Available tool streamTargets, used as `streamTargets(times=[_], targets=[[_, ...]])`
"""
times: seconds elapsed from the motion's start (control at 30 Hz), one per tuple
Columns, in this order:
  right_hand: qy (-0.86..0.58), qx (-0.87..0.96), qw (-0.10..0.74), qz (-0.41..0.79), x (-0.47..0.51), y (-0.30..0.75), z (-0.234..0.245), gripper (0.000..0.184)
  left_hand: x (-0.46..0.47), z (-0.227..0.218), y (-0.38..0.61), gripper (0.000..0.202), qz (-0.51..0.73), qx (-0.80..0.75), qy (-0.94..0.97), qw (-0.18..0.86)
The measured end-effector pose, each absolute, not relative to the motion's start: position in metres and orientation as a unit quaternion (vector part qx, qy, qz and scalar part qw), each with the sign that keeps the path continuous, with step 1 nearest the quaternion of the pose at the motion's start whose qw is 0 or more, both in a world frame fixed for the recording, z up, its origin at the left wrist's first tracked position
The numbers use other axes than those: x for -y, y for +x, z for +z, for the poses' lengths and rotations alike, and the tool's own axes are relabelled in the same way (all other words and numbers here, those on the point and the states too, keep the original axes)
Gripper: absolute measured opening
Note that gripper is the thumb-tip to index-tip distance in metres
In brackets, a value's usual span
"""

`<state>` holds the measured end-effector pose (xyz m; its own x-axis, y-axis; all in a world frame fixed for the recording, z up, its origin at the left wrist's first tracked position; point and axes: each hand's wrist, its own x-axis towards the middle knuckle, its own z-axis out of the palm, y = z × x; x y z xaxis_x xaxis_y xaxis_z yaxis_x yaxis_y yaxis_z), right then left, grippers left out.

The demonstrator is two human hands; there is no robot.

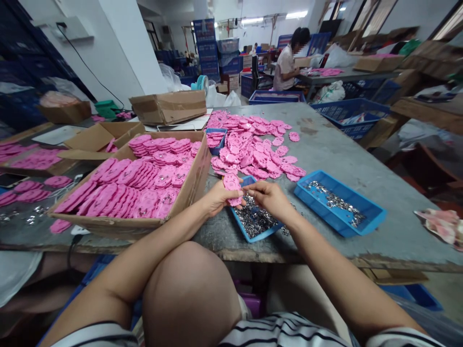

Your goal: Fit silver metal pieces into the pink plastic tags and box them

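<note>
Your left hand (219,198) pinches 1 pink disc (231,183); your right hand (269,198), pressed together, contents unclear, hovers over the blue tray (265,234) of metal bits (253,220).

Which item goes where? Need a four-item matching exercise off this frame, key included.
Items
1. Left hand
2. Right hand
3. Open cardboard box
4. Loose pink heap

Places and states
A. Spread on the grey table, beyond both hands
B. Above the blue tray of metal bits
C. Left of both hands, filled with rows of pink pieces
D. Holding a single pink disc

Pairs: 1-D, 2-B, 3-C, 4-A
</note>
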<state>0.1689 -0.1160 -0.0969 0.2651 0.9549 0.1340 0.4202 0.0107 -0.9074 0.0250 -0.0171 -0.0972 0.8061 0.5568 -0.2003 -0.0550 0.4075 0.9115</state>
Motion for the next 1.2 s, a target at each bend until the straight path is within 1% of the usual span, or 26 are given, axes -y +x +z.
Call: streamTargets(times=[0.07,0.17,0.33,0.4,0.53,0.63,0.73,0.83,0.9,0.97,1.07,1.2], targets=[[-0.632,0.534,0.474,0.302,0.113,0.163,-0.096,0.014,0.017,-0.097,0.025,0.069,0.195,-0.255,0.513,0.796],[-0.648,0.514,0.479,0.294,0.108,0.158,-0.097,0.012,0.017,-0.097,0.026,0.071,0.202,-0.264,0.520,0.787],[-0.666,0.481,0.492,0.287,0.105,0.156,-0.096,0.008,0.018,-0.096,0.027,0.067,0.221,-0.258,0.536,0.773],[-0.659,0.459,0.505,0.316,0.105,0.155,-0.095,0.013,0.017,-0.095,0.027,0.066,0.230,-0.254,0.540,0.769],[-0.616,0.404,0.549,0.394,0.105,0.151,-0.096,0.032,0.017,-0.095,0.026,0.066,0.245,-0.252,0.540,0.765],[-0.599,0.386,0.569,0.410,0.105,0.150,-0.098,0.038,0.017,-0.096,0.026,0.066,0.248,-0.235,0.536,0.772],[-0.595,0.378,0.595,0.387,0.104,0.151,-0.099,0.033,0.016,-0.097,0.027,0.063,0.255,-0.216,0.515,0.789],[-0.603,0.395,0.616,0.319,0.104,0.153,-0.099,0.023,0.016,-0.097,0.030,0.064,0.249,-0.218,0.487,0.808],[-0.618,0.421,0.608,0.266,0.104,0.154,-0.100,0.020,0.016,-0.097,0.031,0.065,0.242,-0.226,0.473,0.816],[-0.631,0.448,0.588,0.236,0.104,0.154,-0.101,0.021,0.017,-0.096,0.032,0.064,0.236,-0.230,0.465,0.822],[-0.638,0.476,0.560,0.229,0.103,0.152,-0.102,0.023,0.019,-0.095,0.032,0.064,0.225,-0.226,0.461,0.828],[-0.644,0.496,0.542,0.211,0.103,0.148,-0.098,0.020,0.021,-0.092,0.032,0.062,0.211,-0.224,0.462,0.832]])
